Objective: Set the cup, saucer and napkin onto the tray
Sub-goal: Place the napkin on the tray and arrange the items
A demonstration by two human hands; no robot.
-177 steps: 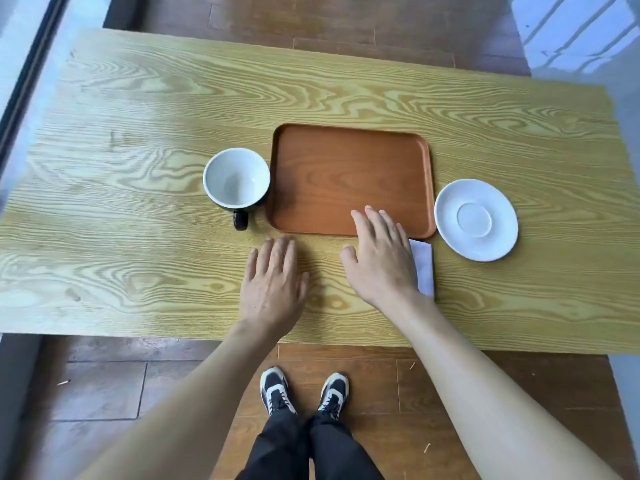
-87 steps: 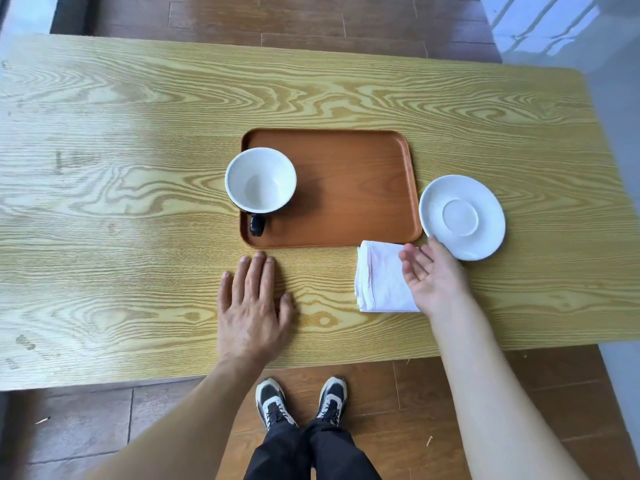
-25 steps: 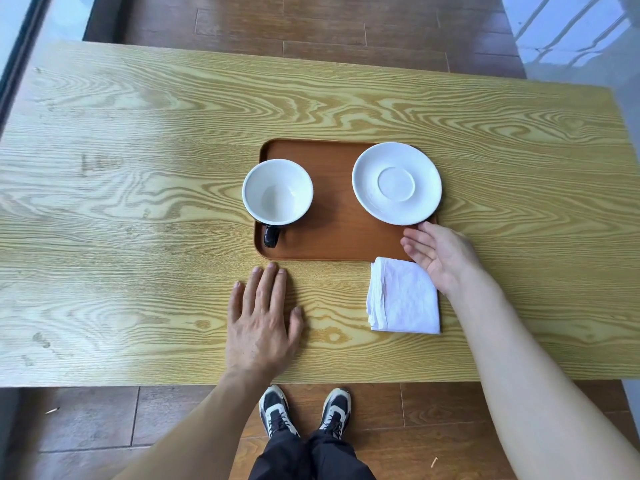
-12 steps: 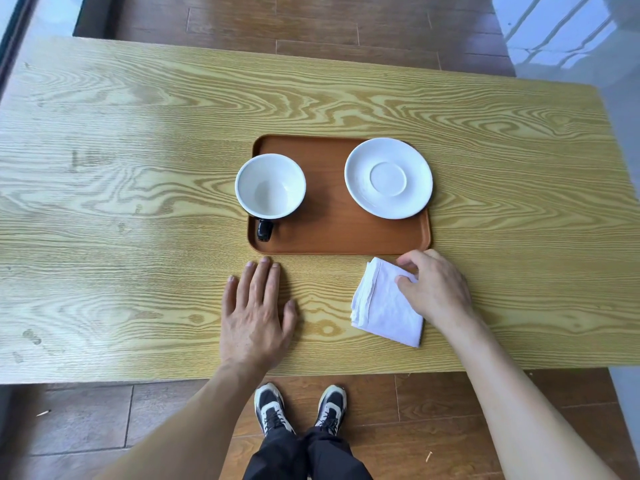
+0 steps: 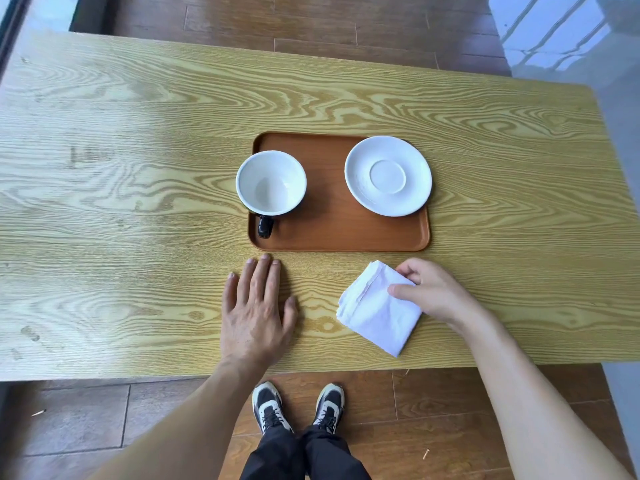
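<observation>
The brown tray (image 5: 337, 230) lies in the middle of the wooden table (image 5: 138, 168). A cup (image 5: 271, 183), white inside with a black handle, stands on the tray's left side. The white saucer (image 5: 388, 175) rests on the tray's right side, its edge over the rim. A folded white napkin (image 5: 375, 311) sits on the table just in front of the tray's right corner, turned diagonally. My right hand (image 5: 433, 291) pinches the napkin's right corner between thumb and fingers. My left hand (image 5: 255, 308) lies flat on the table, fingers spread, just in front of the tray.
The table's near edge runs just behind my wrists. Below it I see a brown plank floor and my shoes (image 5: 298, 405). A pale wall or glass panel (image 5: 561, 32) stands at the far right.
My right hand moved from beside the saucer down onto the napkin and gripped it. The napkin has turned diagonal and its corner is lifted. The left hand stayed flat.
</observation>
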